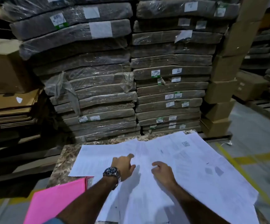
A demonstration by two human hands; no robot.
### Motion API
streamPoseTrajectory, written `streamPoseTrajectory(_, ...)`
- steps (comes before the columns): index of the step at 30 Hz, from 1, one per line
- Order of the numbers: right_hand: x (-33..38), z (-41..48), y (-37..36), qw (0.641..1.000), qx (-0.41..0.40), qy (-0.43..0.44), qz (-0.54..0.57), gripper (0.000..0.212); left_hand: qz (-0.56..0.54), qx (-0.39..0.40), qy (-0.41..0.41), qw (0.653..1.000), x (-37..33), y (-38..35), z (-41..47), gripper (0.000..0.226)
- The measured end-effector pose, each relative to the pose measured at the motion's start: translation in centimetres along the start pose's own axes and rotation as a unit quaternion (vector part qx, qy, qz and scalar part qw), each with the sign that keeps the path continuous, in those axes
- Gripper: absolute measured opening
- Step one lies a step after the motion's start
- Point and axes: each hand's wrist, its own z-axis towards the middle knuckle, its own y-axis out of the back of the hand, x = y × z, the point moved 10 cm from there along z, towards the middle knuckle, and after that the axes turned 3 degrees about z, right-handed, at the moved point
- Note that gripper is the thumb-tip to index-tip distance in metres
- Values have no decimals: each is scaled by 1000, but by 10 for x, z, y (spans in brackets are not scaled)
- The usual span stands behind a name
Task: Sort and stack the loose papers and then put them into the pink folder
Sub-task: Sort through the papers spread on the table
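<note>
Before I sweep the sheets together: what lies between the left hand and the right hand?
In the head view, only overlapping white papers lie between the left hand and the right hand; nothing else sits in that gap.

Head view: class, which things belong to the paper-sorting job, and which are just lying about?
Job: loose papers, pink folder, left hand, right hand.
Lying about: wrapped stacks, cardboard boxes, flattened cardboard, pallet.

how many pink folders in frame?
1. The pink folder lies at the near-left corner of the table, beside the loose papers, partly behind the left forearm. Another could be hidden under the papers.
</note>
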Motion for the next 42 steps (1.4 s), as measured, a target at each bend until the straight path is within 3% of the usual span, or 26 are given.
streamPoseTrajectory(2,-24,-4,-16,999,34,-29,23,21,-10,43,40,998,13,-25,-4,47)
streamPoseTrajectory(6,-57,-15,-48,985,129,-50,-106,47,-24,112,101,988,36,-73,-22,46)
streamPoseTrajectory(9,-66,-18,-52,976,140,-69,-152,59,-74,133,140,978,49,-98,-28,46)
streamPoseTrajectory(14,-72,-14,-58,967,148,-64,-195,60,-140,165,177,960,46,-126,-35,46)
streamPoseTrajectory(19,-77,-9,-55,970,149,-55,-185,60,-117,159,258,946,53,-137,-48,57)
streamPoseTrajectory(23,-77,-12,-52,971,138,-36,-192,59,-161,149,262,940,53,-134,-47,61)
streamPoseTrajectory(27,-77,-12,-56,966,159,-46,-197,61,-272,148,253,916,50,-136,-41,55)
streamPoseTrajectory(36,-77,-8,-58,966,173,-56,-182,64,-340,70,295,890,54,-138,-48,32)
streamPoseTrajectory(42,-69,-3,-47,980,125,-60,-140,55,-407,43,314,857,69,-130,-47,34)
